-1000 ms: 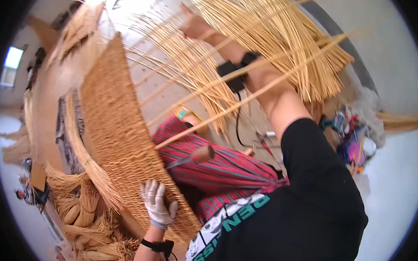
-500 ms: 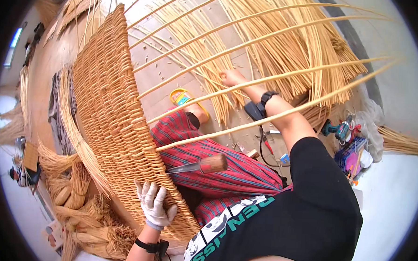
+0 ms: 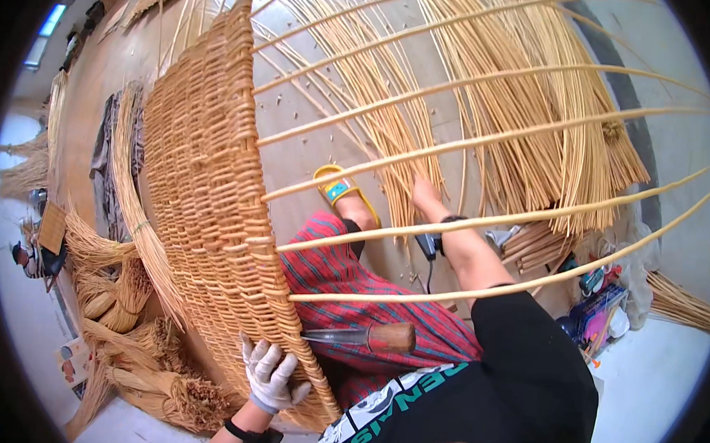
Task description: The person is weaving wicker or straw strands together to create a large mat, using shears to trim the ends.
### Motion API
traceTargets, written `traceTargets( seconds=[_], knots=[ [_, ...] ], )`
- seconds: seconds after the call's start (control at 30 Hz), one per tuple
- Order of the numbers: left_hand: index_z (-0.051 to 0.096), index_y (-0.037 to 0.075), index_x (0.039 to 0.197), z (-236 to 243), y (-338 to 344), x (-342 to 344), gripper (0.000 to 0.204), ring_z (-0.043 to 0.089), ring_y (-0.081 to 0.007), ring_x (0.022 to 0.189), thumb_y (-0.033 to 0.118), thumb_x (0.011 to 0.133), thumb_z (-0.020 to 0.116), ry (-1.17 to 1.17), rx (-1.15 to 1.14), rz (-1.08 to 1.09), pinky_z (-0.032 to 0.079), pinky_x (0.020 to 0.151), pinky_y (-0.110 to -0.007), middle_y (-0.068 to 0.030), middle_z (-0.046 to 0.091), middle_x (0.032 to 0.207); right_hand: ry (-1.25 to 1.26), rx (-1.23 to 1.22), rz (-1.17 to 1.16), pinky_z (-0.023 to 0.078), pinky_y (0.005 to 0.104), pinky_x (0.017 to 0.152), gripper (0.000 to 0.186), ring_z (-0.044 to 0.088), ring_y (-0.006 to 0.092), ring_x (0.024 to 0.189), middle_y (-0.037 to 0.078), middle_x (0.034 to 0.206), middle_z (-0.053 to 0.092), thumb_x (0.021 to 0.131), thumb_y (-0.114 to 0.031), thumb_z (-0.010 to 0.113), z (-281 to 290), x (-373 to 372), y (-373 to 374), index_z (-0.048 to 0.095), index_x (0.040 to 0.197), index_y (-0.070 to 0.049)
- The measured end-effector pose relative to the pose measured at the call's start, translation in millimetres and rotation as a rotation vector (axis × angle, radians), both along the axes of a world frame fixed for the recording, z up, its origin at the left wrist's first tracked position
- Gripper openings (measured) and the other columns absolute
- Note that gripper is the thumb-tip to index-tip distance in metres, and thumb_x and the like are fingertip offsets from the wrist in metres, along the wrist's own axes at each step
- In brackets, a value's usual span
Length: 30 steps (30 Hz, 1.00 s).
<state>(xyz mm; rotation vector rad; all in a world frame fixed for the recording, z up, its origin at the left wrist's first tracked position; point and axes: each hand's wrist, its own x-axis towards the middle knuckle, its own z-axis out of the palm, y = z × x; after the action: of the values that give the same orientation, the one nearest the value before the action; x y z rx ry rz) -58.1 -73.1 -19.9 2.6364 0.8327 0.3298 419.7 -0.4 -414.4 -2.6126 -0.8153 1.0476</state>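
Resting left hand [image 3: 271, 378]: fingers slightly spread on woven panel [image 3: 203, 167]
Right hand [image 3: 426, 194]: at pale rods [image 3: 376, 111]; cannot tell grip
Wooden-handled tool [image 3: 391, 338]: at panel's edge

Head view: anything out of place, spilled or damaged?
No obvious damage. The wood-handled tool juts unheld from the woven panel's edge, near the gloved left hand, so it looks parked there. Small pale bits litter the floor, like spilled scraps.

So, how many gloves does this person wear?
1: a white glove on the left hand, which touches the woven panel. The right hand, near loose stalks, looks bare.
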Motion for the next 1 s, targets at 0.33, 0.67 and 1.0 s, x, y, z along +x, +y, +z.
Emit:
traceTargets(
  seconds=[0.33,0.67,1.0],
  knots=[
    [0.066,0.014,0.128,7.6,1.4,2.5,0.064,0.055,-0.0415,0.129,0.054,0.080,0.078,-0.014,0.018,-0.009,0.025,0.119,-0.074,-0.0144,0.059,0.130,1.127,0.228,0.289,0.042,0.0250,0.057,0.050,0.053,0.0072,0.066,-0.005,0.077,0.059,0.107,-0.053,0.056,91.9,32.9,-126.1,0.064,0.137,-0.014],
    [0.062,0.012,0.142,19.3,-9.6,12.5,0.073,0.052,-0.0423,0.137,0.034,0.076,0.084,-0.146,0.081,0.000,0.027,0.122,-0.068,-0.0185,0.059,0.140,1.432,0.299,0.000,0.027,0.0258,0.055,0.042,0.027,0.0070,0.054,-0.009,0.063,0.027,0.112,-0.038,0.049,288.6,-0.1,-201.3,0.057,0.143,-0.011],
    [0.062,0.018,0.142,18.5,-16.4,7.2,0.069,0.055,-0.0337,0.137,0.046,0.083,0.082,-0.148,0.131,0.056,0.031,0.123,-0.060,-0.0111,0.061,0.141,1.597,1.386,-0.584,0.045,0.0311,0.057,0.027,0.051,0.0122,0.062,-0.001,0.076,0.050,0.114,-0.036,0.044,442.4,-39.5,-213.2,0.056,0.113,-0.011]
  ],
)
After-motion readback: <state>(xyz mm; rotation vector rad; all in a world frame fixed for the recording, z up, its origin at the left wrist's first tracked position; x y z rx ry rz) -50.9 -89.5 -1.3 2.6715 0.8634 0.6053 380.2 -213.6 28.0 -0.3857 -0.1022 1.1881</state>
